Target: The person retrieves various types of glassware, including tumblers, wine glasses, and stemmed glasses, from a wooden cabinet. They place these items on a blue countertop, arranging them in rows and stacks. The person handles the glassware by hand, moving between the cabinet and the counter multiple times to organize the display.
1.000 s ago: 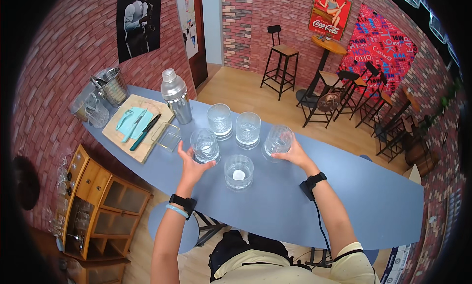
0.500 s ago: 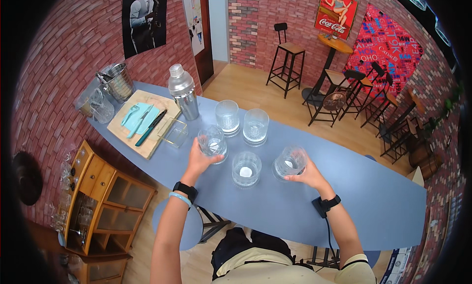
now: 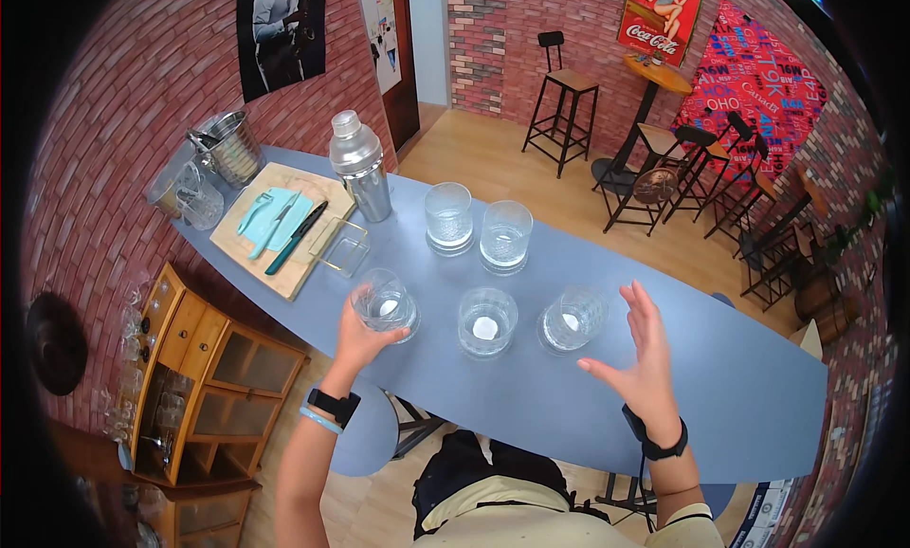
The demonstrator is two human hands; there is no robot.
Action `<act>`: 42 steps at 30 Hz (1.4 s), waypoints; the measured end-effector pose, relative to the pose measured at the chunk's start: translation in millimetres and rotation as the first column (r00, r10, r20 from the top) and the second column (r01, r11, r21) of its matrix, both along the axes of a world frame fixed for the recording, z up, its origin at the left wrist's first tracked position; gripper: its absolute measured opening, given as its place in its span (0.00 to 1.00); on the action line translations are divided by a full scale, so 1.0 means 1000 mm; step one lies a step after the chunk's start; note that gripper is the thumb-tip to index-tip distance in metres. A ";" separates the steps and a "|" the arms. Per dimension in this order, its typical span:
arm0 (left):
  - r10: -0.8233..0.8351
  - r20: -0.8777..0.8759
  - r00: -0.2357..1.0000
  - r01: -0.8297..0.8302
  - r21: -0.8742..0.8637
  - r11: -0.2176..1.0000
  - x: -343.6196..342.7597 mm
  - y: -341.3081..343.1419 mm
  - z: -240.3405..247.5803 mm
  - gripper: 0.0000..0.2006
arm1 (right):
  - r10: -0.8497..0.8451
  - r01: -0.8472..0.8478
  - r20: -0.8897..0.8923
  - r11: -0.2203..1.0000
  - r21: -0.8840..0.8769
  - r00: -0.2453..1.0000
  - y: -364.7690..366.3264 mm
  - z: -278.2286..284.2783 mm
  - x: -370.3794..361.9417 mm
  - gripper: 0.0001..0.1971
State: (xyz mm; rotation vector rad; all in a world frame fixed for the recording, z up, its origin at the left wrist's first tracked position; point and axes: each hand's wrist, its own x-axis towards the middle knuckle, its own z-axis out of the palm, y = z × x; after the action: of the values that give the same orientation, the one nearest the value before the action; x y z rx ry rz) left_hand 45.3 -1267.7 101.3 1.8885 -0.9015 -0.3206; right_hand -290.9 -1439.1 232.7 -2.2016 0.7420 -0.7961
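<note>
My left hand (image 3: pixel 362 332) is wrapped round a clear drinking glass (image 3: pixel 387 306) at the left of the near row. In the middle of that row stands a second clear glass (image 3: pixel 487 323), upright on the table. A third glass (image 3: pixel 572 319) stands just left of my right hand (image 3: pixel 648 356), whose fingers are spread with a gap between them and the glass. Farther back, two more clear glasses (image 3: pixel 448 220) (image 3: pixel 505 238) stand side by side. All the glasses look alike, with cut patterns.
On the blue-grey table (image 3: pixel 720 387), a steel shaker (image 3: pixel 361 164) stands behind a small gold-wire holder (image 3: pixel 339 247). A wooden board (image 3: pixel 230 228) carries knives (image 3: pixel 296 237) and a turquoise mat. An ice bucket (image 3: pixel 235 150) and a glass pitcher (image 3: pixel 200 203) stand at the far left.
My right hand has let go of the right glass and moved right, opening. My left hand has brought its glass nearer and to the left, away from the back pair.
</note>
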 end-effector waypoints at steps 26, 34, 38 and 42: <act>-0.018 -0.076 0.997 0.012 -0.074 0.997 0.006 0.032 0.011 0.40 | 0.100 -0.109 0.054 0.976 0.187 0.993 0.018 -0.110 0.189 0.46; -0.011 -0.103 0.995 -0.001 -0.110 0.994 0.006 0.041 0.002 0.38 | 0.099 -0.137 0.165 0.962 0.235 0.981 0.034 -0.113 0.251 0.47; -0.053 -0.150 0.987 0.031 -0.143 0.989 -0.003 0.033 0.008 0.37 | 0.086 -0.125 0.187 0.969 0.211 0.979 0.030 -0.112 0.247 0.47; -0.020 -0.201 0.979 -0.016 -0.176 0.984 -0.006 0.040 0.004 0.37 | 0.286 -0.303 0.104 0.928 0.216 0.953 0.044 -0.069 0.193 0.44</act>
State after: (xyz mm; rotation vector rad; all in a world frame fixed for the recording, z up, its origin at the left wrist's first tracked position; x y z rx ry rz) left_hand 39.6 -1227.9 105.2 1.6587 -0.7688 -0.4131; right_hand -98.1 -1395.1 163.7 -2.0013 0.4288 -0.5993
